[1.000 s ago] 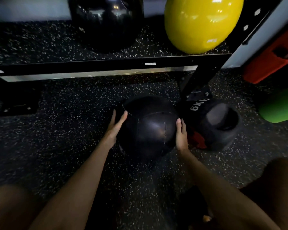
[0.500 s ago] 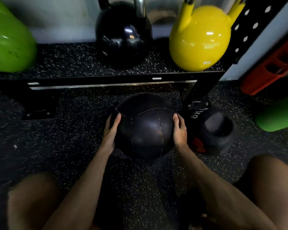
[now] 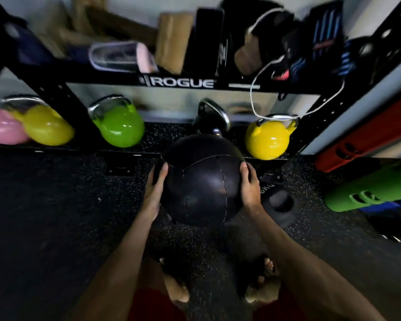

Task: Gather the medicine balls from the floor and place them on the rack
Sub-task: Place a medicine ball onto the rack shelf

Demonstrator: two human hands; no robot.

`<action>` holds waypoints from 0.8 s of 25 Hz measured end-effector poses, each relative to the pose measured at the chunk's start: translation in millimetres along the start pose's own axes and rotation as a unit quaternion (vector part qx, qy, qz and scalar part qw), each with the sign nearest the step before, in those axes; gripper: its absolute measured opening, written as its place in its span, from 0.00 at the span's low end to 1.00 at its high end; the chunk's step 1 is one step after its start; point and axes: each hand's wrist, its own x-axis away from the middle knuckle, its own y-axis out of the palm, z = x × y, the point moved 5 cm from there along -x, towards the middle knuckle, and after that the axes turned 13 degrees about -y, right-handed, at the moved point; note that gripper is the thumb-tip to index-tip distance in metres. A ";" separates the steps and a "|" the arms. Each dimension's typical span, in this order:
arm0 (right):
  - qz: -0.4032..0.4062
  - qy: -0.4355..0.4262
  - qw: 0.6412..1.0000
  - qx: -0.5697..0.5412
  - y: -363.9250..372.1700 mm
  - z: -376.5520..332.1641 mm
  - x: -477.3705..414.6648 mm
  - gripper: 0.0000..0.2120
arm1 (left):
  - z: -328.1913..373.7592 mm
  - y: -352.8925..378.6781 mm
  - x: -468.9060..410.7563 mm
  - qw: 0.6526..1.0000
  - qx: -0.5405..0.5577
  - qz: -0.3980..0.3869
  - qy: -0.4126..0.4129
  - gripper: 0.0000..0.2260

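Note:
I hold a black leather medicine ball [image 3: 202, 181] off the speckled floor, in front of the rack's lowest shelf. My left hand [image 3: 154, 191] cups its left side and my right hand [image 3: 250, 188] grips its right side, thumbs on top. A second black medicine ball [image 3: 279, 201] marked 6KG lies on the floor just right of my right hand, partly hidden by it. The black Rogue rack [image 3: 181, 82] stands straight ahead.
Kettlebells line the bottom shelf: pink [image 3: 0, 128], yellow [image 3: 46, 126], green [image 3: 118, 127], black [image 3: 210, 126] behind the ball, yellow [image 3: 266, 141]. The shelf above is crowded with blocks, straps and a white cord. A green roll [image 3: 366, 188] and a red one [image 3: 361, 140] lie at right.
Both hands have lifted the ball off the floor, up and toward the rack. My view has risen, so the upper shelf now shows. The 6KG ball stayed put.

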 end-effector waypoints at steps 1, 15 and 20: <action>0.002 -0.001 1.000 0.001 -1.0 -33.8 10.1 0.27 | 25.6 -10.6 20.9 1.000 -0.003 0.003 0.002 0.36; 0.024 -0.273 0.959 -0.077 12.0 -362.4 87.1 0.29 | 285.8 -101.6 193.2 0.975 0.049 -0.026 0.213 0.32; 0.017 -0.371 0.922 -0.113 4.2 -470.2 126.2 0.31 | 364.0 -134.6 291.0 0.944 0.062 -0.030 0.323 0.29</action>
